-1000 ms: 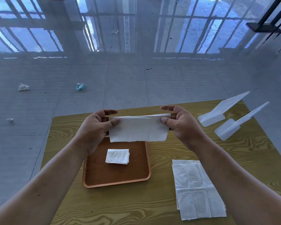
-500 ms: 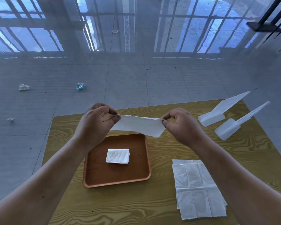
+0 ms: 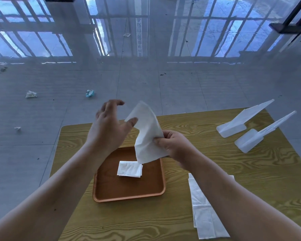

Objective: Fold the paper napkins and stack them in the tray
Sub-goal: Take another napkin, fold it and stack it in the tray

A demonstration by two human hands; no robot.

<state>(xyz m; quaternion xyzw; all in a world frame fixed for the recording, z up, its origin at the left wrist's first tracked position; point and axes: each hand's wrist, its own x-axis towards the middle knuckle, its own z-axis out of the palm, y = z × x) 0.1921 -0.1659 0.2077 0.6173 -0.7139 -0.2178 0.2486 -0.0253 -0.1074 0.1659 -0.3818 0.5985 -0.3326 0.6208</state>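
A white paper napkin [image 3: 147, 133], folded to a long strip, hangs upright above the far edge of the brown tray [image 3: 129, 192]. My right hand [image 3: 172, 145] pinches its right edge near the middle. My left hand [image 3: 109, 127] is beside the strip's upper end with fingers spread; only the thumb tip touches the paper. One small folded napkin [image 3: 129, 169] lies inside the tray. A pile of flat unfolded napkins [image 3: 205, 211] rests on the table right of the tray, partly hidden by my right forearm.
The wooden table [image 3: 198, 129] carries two white plastic holders [image 3: 240, 122] [image 3: 257, 136] at its far right. Crumpled scraps [image 3: 31, 94] [image 3: 89, 93] lie on the grey tiled floor beyond the table's left and far edges.
The napkin was stretched level between both hands; now it stands upright, gripped by my right hand. My left hand has let go of its end and spread its fingers.
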